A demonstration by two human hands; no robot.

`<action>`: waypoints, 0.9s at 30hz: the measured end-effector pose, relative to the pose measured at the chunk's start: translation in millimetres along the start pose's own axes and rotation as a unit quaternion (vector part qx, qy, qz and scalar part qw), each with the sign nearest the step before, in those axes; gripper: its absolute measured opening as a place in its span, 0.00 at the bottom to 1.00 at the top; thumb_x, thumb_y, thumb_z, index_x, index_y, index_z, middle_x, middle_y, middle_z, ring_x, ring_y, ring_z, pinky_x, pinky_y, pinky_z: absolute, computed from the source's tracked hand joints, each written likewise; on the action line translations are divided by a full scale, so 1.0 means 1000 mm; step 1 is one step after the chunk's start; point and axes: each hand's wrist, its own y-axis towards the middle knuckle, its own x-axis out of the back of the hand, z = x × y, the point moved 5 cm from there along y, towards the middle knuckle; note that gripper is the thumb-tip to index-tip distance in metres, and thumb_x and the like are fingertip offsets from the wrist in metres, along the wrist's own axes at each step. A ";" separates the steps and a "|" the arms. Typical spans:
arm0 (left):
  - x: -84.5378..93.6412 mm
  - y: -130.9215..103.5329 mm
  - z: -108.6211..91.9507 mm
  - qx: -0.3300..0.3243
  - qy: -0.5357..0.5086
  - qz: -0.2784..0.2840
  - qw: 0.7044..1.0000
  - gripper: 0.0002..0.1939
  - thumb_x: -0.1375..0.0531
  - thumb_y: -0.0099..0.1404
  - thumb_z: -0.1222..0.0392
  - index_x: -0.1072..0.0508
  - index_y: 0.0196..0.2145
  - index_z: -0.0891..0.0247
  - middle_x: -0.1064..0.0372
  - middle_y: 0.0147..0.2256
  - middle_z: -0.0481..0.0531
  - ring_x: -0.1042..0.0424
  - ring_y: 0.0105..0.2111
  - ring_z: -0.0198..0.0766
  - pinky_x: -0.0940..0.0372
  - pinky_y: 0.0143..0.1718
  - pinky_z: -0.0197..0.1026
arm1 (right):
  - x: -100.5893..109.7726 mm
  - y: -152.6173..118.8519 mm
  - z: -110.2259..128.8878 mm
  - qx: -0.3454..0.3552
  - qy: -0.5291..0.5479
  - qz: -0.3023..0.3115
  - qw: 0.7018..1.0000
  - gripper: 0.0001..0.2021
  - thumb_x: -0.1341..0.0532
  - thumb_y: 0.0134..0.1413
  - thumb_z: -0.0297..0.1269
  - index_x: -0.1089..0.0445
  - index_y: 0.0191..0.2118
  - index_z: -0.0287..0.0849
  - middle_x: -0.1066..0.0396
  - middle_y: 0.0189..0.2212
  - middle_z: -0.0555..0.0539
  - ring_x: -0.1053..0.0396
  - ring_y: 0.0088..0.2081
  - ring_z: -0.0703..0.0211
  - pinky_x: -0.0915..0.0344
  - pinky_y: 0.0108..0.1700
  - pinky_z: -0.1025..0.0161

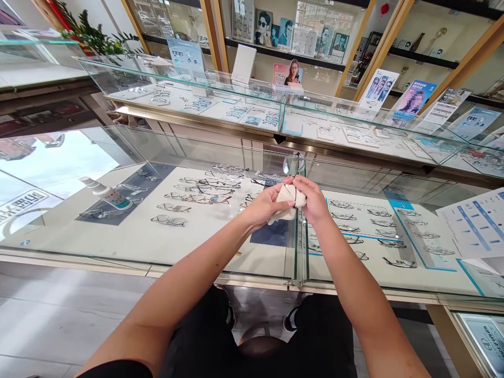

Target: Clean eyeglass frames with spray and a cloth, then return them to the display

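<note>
Above the glass counter, both my hands are closed together around a pair of eyeglasses (292, 165) and a crumpled beige cloth (285, 196). My left hand (264, 206) pinches the cloth, thumb on top. On the other side, my right hand (313, 198) curls its fingers over the glasses and the cloth's right part. One clear lens with a bluish sheen sticks up beyond the fingertips, and a thin dark piece of frame shows between the hands. The other lens is hidden by cloth and fingers.
A white spray bottle (106, 193) stands on the counter at left. Beneath the glass top (129, 241) lie rows of spectacle frames (205, 185). Printed cards (474, 223) stand at right. Behind runs another glass showcase (240, 107) with advertising stands; a plant (92, 34) is at far left.
</note>
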 end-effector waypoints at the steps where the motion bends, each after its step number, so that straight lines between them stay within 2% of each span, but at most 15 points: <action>1: -0.001 0.000 0.000 0.000 0.005 0.002 1.000 0.35 0.20 0.51 0.55 0.23 0.54 0.63 0.24 0.36 0.49 0.28 0.30 0.32 0.37 0.32 0.35 | 0.000 0.000 0.000 0.000 0.001 -0.001 1.000 0.09 0.29 0.56 0.47 0.16 0.35 0.49 0.19 0.41 0.48 0.26 0.48 0.52 0.30 0.50 0.60; 4: 0.000 0.000 0.000 -0.022 0.022 -0.022 0.999 0.35 0.22 0.56 0.47 0.24 0.56 0.63 0.25 0.35 0.49 0.30 0.29 0.32 0.38 0.31 0.34 | -0.003 0.000 0.001 0.005 -0.004 0.018 1.000 0.09 0.29 0.57 0.48 0.16 0.35 0.50 0.19 0.43 0.48 0.25 0.51 0.51 0.30 0.52 0.59; 8: 0.001 0.002 -0.004 -0.073 0.026 -0.067 0.995 0.29 0.26 0.61 0.41 0.22 0.50 0.64 0.27 0.33 0.49 0.31 0.30 0.32 0.38 0.32 0.34 | -0.012 -0.003 0.003 0.018 -0.012 0.043 0.999 0.09 0.30 0.57 0.48 0.16 0.35 0.50 0.19 0.49 0.49 0.25 0.55 0.49 0.31 0.58 0.57; 11: 0.000 0.002 -0.004 -0.091 0.026 -0.064 0.993 0.27 0.27 0.62 0.39 0.22 0.46 0.64 0.28 0.32 0.48 0.33 0.29 0.32 0.37 0.32 0.34 | -0.014 -0.004 0.004 0.027 -0.018 0.042 0.999 0.09 0.31 0.58 0.48 0.15 0.37 0.51 0.19 0.50 0.48 0.26 0.57 0.48 0.32 0.61 0.55; 15: 0.003 0.001 -0.003 -0.063 0.033 -0.049 0.996 0.28 0.29 0.62 0.36 0.23 0.43 0.65 0.31 0.30 0.47 0.35 0.27 0.31 0.40 0.29 0.34 | -0.008 -0.004 0.005 0.029 -0.012 0.014 0.999 0.09 0.30 0.57 0.48 0.15 0.36 0.50 0.17 0.47 0.48 0.24 0.55 0.48 0.31 0.60 0.55; 17: 0.004 0.000 -0.004 -0.042 0.036 -0.030 0.998 0.28 0.28 0.62 0.37 0.23 0.44 0.65 0.30 0.31 0.48 0.33 0.28 0.32 0.39 0.30 0.35 | -0.005 -0.003 0.005 0.016 -0.010 -0.001 1.000 0.11 0.30 0.56 0.49 0.15 0.36 0.49 0.17 0.45 0.48 0.23 0.51 0.48 0.29 0.56 0.56; 21: 0.002 -0.003 -0.008 -0.021 0.061 0.012 0.998 0.30 0.23 0.57 0.44 0.24 0.49 0.65 0.28 0.34 0.49 0.32 0.29 0.32 0.38 0.32 0.35 | -0.002 -0.003 0.005 0.003 -0.010 -0.019 1.000 0.12 0.29 0.55 0.50 0.15 0.37 0.48 0.16 0.43 0.47 0.23 0.44 0.52 0.28 0.49 0.57; 24: 0.000 -0.003 -0.010 -0.043 0.067 -0.011 0.997 0.33 0.22 0.55 0.46 0.25 0.52 0.64 0.28 0.33 0.47 0.33 0.28 0.32 0.40 0.31 0.35 | -0.007 -0.004 0.005 0.008 -0.011 -0.015 1.000 0.11 0.29 0.55 0.50 0.15 0.37 0.49 0.17 0.45 0.47 0.23 0.49 0.50 0.28 0.51 0.57; 27: -0.001 -0.003 -0.010 -0.074 0.056 -0.050 0.994 0.29 0.25 0.59 0.41 0.24 0.48 0.64 0.28 0.31 0.47 0.33 0.28 0.32 0.39 0.31 0.35 | -0.014 -0.006 0.005 0.029 -0.010 0.013 0.999 0.10 0.28 0.55 0.49 0.15 0.36 0.50 0.18 0.47 0.47 0.25 0.57 0.48 0.30 0.58 0.55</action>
